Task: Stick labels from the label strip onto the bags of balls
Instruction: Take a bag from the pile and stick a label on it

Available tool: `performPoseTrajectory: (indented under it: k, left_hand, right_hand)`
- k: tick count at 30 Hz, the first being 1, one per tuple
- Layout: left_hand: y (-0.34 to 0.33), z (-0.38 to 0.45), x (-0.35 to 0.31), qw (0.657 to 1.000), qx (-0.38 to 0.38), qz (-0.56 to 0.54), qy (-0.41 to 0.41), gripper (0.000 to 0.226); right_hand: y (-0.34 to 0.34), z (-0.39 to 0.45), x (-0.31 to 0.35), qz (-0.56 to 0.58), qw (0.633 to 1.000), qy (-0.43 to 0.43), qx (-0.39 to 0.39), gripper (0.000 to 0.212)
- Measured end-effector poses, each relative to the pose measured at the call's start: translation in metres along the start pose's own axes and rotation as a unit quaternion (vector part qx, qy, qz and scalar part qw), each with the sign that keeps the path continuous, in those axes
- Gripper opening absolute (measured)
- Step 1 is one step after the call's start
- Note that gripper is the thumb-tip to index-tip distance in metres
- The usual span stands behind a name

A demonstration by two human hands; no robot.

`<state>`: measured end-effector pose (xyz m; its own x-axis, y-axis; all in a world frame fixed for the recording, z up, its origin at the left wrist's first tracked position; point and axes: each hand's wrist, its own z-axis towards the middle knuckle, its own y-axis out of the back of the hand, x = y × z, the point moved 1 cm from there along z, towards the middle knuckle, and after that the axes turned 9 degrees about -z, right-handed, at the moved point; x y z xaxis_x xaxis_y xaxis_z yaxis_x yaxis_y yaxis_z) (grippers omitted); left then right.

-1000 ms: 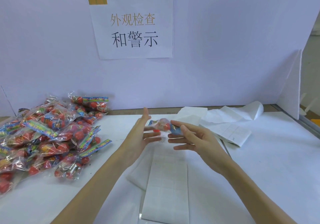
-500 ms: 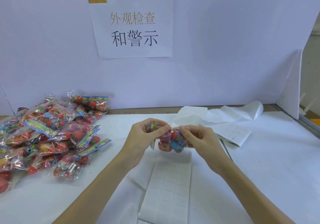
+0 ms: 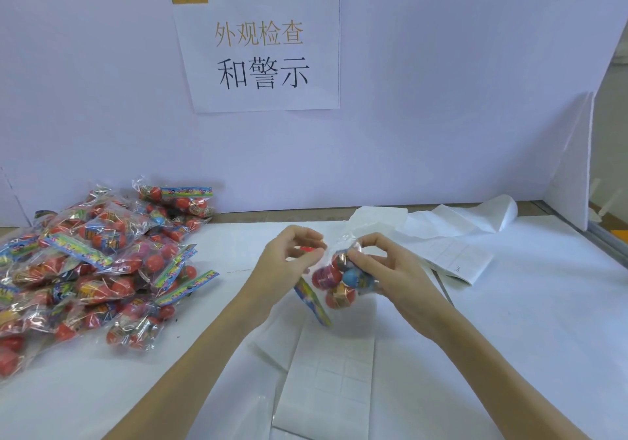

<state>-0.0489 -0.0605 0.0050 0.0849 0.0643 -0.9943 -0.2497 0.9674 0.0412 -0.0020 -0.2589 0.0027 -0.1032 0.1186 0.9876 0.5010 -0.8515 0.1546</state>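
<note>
two hands (image 3: 289, 266) (image 3: 390, 269) grip one bag (image 3: 336, 283) above white table (image 3: 509, 320); lilac wall (image 3: 441, 99) behind.

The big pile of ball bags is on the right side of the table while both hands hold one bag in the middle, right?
Not quite. The head view shows the pile of ball bags on the left side of the table. The rest holds: the left hand and right hand hold one bag in the middle.
</note>
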Motion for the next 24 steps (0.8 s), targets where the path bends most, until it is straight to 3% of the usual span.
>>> performPoseTrajectory:
  k: [3, 8, 13, 18, 22, 24]
  left_hand:
    - [-0.0062, -0.0043, -0.0002, 0.998, 0.062, 0.015, -0.006, 0.014]
    - [-0.004, -0.0031, 0.0009, 0.998, -0.037, -0.044, -0.015, 0.014]
    - [-0.0052, -0.0028, 0.0013, 0.993, -0.047, -0.105, 0.001, 0.015]
    - [-0.0084, -0.0026, 0.0041, 0.987, -0.101, -0.126, -0.023, 0.015]
    - [-0.0047, -0.0019, 0.0014, 0.979, -0.079, -0.185, 0.021, 0.016]
    - [-0.0051, -0.0025, -0.001, 0.987, -0.047, -0.151, 0.039, 0.021]
  right_hand:
    - [-0.0004, -0.0007, -0.0014, -0.064, 0.998, 0.015, 0.016, 0.028]
    - [0.0008, 0.0001, 0.001, -0.063, 0.997, 0.031, -0.03, 0.036]
    - [0.0032, 0.0035, -0.0036, -0.043, 0.996, 0.028, -0.077, 0.024]
    - [-0.0006, 0.0009, -0.0031, -0.009, 1.0, -0.015, 0.016, 0.041]
    - [0.0005, 0.0026, -0.0043, -0.036, 0.999, -0.013, 0.014, 0.031]
    - [0.0027, 0.0015, -0.0027, -0.056, 0.998, -0.001, 0.006, 0.025]
